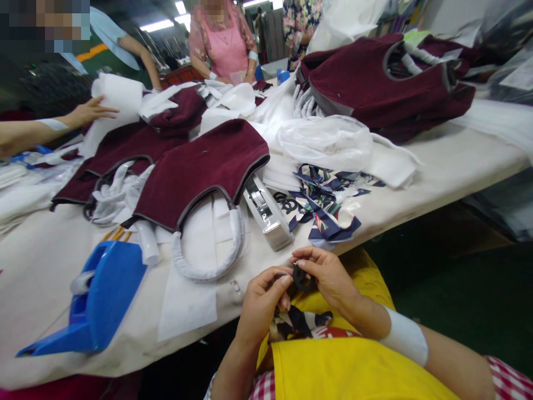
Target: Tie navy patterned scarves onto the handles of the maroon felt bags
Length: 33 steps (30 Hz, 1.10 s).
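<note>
Just off the table edge, my right hand [331, 278] pinches a black ring-shaped charm [303, 278] with a small shiny fitting at its top. Close beside it my left hand [266, 300] is closed, thumb against fingers. A bit of something dark shows at its fingertips, too hidden to name. A patterned scarf [297, 322] in navy and cream lies on my lap under both hands, over a yellow apron [333, 366]. Similar black rings [285, 203] lie on the table next to a heap of patterned scarves [322, 208].
A maroon bag [204, 166] with wrapped handles lies ahead, a clear case [268, 214] beside it. A blue tape dispenser [108, 300] stands left. More maroon bags [375, 83] are piled at back right. A co-worker's hand [94, 111] touches white foam sheeting [119, 94]; others stand beyond.
</note>
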Each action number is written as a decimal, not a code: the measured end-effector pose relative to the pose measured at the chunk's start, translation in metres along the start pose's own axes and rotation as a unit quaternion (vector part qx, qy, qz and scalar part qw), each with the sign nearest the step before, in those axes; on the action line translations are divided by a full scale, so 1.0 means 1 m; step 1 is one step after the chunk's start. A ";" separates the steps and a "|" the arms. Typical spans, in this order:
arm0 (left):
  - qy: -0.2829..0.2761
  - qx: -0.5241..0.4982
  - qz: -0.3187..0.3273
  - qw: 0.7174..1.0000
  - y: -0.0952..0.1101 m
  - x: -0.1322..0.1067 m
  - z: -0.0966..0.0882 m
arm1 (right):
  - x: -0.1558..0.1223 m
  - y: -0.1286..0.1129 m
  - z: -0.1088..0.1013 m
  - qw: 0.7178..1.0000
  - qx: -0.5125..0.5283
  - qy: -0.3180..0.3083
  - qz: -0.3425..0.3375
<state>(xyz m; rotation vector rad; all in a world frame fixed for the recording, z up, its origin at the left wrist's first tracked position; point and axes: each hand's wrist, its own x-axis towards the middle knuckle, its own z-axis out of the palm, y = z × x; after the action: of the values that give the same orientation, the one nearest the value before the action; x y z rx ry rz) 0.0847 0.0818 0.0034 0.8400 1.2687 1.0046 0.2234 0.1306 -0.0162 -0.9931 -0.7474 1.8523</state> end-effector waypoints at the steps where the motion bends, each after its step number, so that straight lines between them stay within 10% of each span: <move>1: 0.006 0.015 0.004 1.000 0.001 0.000 0.000 | 0.000 0.001 0.000 1.000 -0.003 -0.002 0.004; 12: 0.066 0.186 0.010 0.980 0.006 0.000 -0.002 | 0.000 -0.004 -0.005 0.992 -0.089 -0.069 0.057; 33: 0.059 0.217 0.004 0.974 0.001 -0.004 0.003 | -0.011 0.002 0.001 0.947 -0.308 -0.053 -0.074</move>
<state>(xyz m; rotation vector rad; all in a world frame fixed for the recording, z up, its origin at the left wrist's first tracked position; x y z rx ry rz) 0.0879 0.0782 0.0063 1.1314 1.6207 0.8024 0.2252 0.1195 -0.0137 -1.1829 -1.4817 1.5732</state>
